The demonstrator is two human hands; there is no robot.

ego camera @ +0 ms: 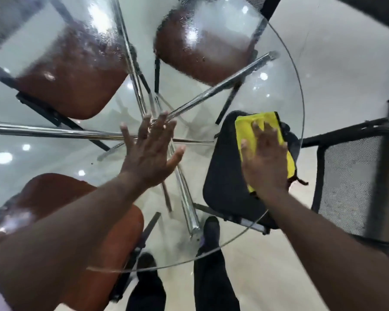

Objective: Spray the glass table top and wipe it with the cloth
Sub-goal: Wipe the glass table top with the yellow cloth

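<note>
The round glass table top (285,70) fills the view, with spray droplets and foam across its far part. A folded yellow cloth (254,129) lies flat on the glass near the right rim. My right hand (265,158) presses down on the cloth with its fingers spread. My left hand (151,151) rests flat on the glass near the table's centre, fingers apart, holding nothing. No spray bottle is in view.
Chrome table legs (211,95) cross under the glass. Brown chair seats (72,86) show through it at far left, far middle and near left. A black chair seat (225,176) lies under the cloth; a black mesh chair (346,185) stands right. My shoes show below.
</note>
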